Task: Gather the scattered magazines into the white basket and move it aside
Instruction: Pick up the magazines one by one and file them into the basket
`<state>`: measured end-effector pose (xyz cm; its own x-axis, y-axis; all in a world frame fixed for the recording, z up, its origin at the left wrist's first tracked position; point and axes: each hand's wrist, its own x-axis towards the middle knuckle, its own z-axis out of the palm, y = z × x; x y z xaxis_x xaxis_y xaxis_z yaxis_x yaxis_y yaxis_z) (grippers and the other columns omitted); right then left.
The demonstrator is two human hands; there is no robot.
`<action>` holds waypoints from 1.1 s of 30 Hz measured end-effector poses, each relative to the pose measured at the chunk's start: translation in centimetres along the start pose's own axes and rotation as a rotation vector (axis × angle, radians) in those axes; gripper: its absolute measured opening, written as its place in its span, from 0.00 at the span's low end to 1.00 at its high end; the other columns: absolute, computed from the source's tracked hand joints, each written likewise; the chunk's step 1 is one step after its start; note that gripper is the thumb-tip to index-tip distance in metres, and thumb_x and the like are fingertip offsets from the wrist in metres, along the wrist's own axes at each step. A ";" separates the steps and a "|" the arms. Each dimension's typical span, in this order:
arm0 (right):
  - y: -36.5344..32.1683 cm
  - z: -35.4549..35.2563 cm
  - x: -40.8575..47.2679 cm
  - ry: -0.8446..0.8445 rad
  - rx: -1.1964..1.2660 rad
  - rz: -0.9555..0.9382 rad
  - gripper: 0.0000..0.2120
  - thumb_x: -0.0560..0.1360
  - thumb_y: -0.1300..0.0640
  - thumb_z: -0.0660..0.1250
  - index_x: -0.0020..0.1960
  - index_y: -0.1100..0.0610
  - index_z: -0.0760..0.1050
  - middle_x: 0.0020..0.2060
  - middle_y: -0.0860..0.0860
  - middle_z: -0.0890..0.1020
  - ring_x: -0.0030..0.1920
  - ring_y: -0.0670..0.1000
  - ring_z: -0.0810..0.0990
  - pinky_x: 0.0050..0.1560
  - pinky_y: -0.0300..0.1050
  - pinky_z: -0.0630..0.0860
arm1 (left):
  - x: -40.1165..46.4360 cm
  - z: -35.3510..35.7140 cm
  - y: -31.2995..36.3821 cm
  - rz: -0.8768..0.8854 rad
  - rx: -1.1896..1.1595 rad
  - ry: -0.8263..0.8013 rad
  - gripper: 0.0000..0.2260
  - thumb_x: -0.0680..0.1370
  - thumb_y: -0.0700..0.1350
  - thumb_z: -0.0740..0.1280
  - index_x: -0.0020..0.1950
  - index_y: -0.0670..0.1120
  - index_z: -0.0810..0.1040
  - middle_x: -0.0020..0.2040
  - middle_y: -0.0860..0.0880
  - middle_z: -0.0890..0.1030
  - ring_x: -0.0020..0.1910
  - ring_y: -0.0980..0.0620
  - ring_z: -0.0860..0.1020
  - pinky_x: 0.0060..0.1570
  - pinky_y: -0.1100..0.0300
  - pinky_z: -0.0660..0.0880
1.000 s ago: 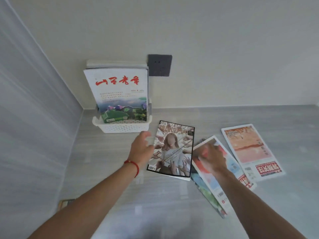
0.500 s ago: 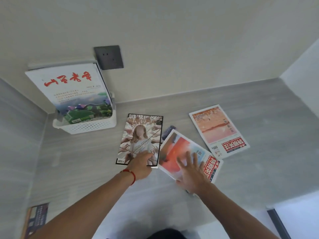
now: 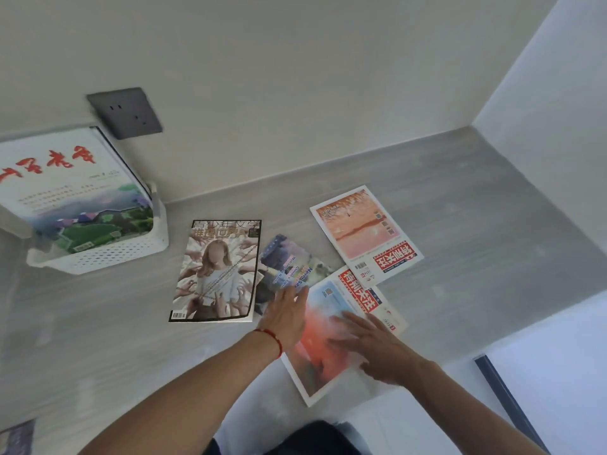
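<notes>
Slid nearer since before, red-blue magazine (image 3: 323, 336), flat beneath right hand (image 3: 377, 348), left hand (image 3: 284, 318), each grip released

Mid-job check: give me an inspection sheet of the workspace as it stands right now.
Surface: grey wood-grain top, meeting the wall at the back.
Job's things: white basket at back left holds upright magazines, front one a landscape cover. Four lie flat: portrait-cover magazine, purple magazine partly under its neighbours, red-and-blue magazine, orange magazine apart at the right.
Clutter: another printed item at the near left corner, mostly cut off.
Grippers: left hand flat at the red-and-blue magazine's left edge; right hand flat on its cover. Neither grips.
Cables: nothing seen.
Surroundings: dark wall socket above the basket; white side wall at right.
</notes>
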<state>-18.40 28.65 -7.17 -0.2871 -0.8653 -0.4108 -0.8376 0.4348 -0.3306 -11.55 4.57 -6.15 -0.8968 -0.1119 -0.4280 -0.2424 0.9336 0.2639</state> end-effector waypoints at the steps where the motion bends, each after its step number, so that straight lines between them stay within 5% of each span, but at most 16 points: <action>1: 0.2 0.2 -0.4 0.004 0.069 0.039 0.37 0.74 0.55 0.71 0.76 0.35 0.59 0.82 0.38 0.47 0.80 0.44 0.35 0.78 0.62 0.36 | 0.3 0.0 0.7 -0.015 -0.011 0.003 0.25 0.80 0.42 0.64 0.76 0.45 0.61 0.72 0.40 0.67 0.72 0.39 0.65 0.67 0.46 0.71; 5: 0.0 -1.1 -1.1 0.094 0.491 0.195 0.18 0.76 0.44 0.67 0.66 0.36 0.72 0.74 0.32 0.64 0.80 0.39 0.47 0.78 0.63 0.35 | 1.5 -0.7 1.8 -0.114 -0.192 -0.030 0.19 0.80 0.46 0.66 0.69 0.42 0.67 0.64 0.39 0.74 0.65 0.39 0.73 0.61 0.48 0.73; 9: -0.5 -2.1 -0.2 0.178 0.735 0.365 0.12 0.72 0.43 0.68 0.56 0.33 0.75 0.63 0.33 0.74 0.71 0.48 0.68 0.76 0.55 0.59 | 0.6 -1.3 1.6 -0.065 -0.438 -0.186 0.13 0.82 0.43 0.59 0.66 0.44 0.70 0.60 0.41 0.80 0.54 0.41 0.79 0.54 0.50 0.77; 11: -0.9 -2.1 0.1 0.248 0.775 0.423 0.13 0.75 0.52 0.70 0.57 0.39 0.79 0.62 0.38 0.77 0.65 0.46 0.73 0.70 0.49 0.71 | -0.5 -1.7 0.8 -0.067 -0.494 -0.186 0.14 0.82 0.43 0.58 0.68 0.46 0.69 0.60 0.42 0.80 0.52 0.41 0.79 0.50 0.52 0.76; 14: -1.7 -2.3 1.0 0.381 0.685 0.522 0.14 0.78 0.60 0.69 0.61 0.49 0.80 0.64 0.46 0.80 0.64 0.48 0.78 0.62 0.41 0.73 | -2.5 -2.9 -1.6 -0.097 -0.670 -0.102 0.11 0.81 0.42 0.60 0.63 0.51 0.72 0.58 0.43 0.82 0.52 0.41 0.81 0.51 0.48 0.80; 17: -3.2 -2.9 2.0 0.542 0.651 0.577 0.18 0.78 0.57 0.70 0.66 0.49 0.74 0.66 0.47 0.77 0.66 0.49 0.75 0.64 0.50 0.75 | -4.9 -4.7 -4.6 -0.185 -0.857 0.012 0.10 0.83 0.42 0.60 0.63 0.52 0.72 0.59 0.47 0.80 0.55 0.45 0.81 0.48 0.52 0.82; 20: -4.9 -4.2 3.9 0.613 0.731 0.575 0.20 0.80 0.56 0.67 0.70 0.51 0.69 0.63 0.49 0.76 0.64 0.49 0.74 0.63 0.52 0.75 | -6.8 -6.1 -7.5 -0.303 -1.163 0.151 0.12 0.83 0.40 0.62 0.63 0.55 0.74 0.63 0.47 0.79 0.58 0.43 0.80 0.51 0.40 0.83; 24: -8.9 -7.5 8.0 0.515 1.203 0.496 0.14 0.83 0.51 0.63 0.68 0.53 0.71 0.55 0.51 0.84 0.51 0.48 0.85 0.46 0.41 0.81 | -9.4 -7.9 -10.7 -0.387 -1.508 0.313 0.15 0.83 0.38 0.64 0.66 0.54 0.77 0.64 0.48 0.79 0.57 0.42 0.81 0.42 0.40 0.84; 26: -10.9 -9.6 10.3 0.462 1.396 0.424 0.15 0.85 0.52 0.57 0.66 0.56 0.76 0.51 0.57 0.86 0.48 0.56 0.86 0.45 0.46 0.81 | -10.7 -8.8 -12.3 -0.402 -1.581 0.365 0.12 0.83 0.39 0.65 0.63 0.54 0.77 0.61 0.47 0.80 0.57 0.40 0.81 0.41 0.38 0.83; 29: -14.0 -13.1 14.0 0.435 1.323 0.313 0.13 0.84 0.53 0.59 0.61 0.57 0.79 0.49 0.62 0.85 0.45 0.58 0.85 0.44 0.52 0.81 | -12.8 -10.2 -15.6 -0.424 -1.598 0.429 0.11 0.83 0.41 0.65 0.62 0.54 0.77 0.60 0.47 0.80 0.57 0.40 0.80 0.41 0.36 0.83; 33: -18.4 -17.3 19.3 0.459 0.956 0.234 0.07 0.76 0.55 0.70 0.54 0.50 0.78 0.44 0.49 0.87 0.44 0.56 0.87 0.46 0.59 0.84 | -15.4 -12.8 -21.0 -0.439 -1.483 0.592 0.10 0.81 0.41 0.67 0.58 0.54 0.80 0.59 0.48 0.84 0.57 0.41 0.83 0.54 0.38 0.81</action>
<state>-16.60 -0.38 5.69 -0.7052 -0.6601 -0.2589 -0.0877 0.4434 -0.8920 2.64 -17.70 5.94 -0.5924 -0.6921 -0.4124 -0.3066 -0.2797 0.9098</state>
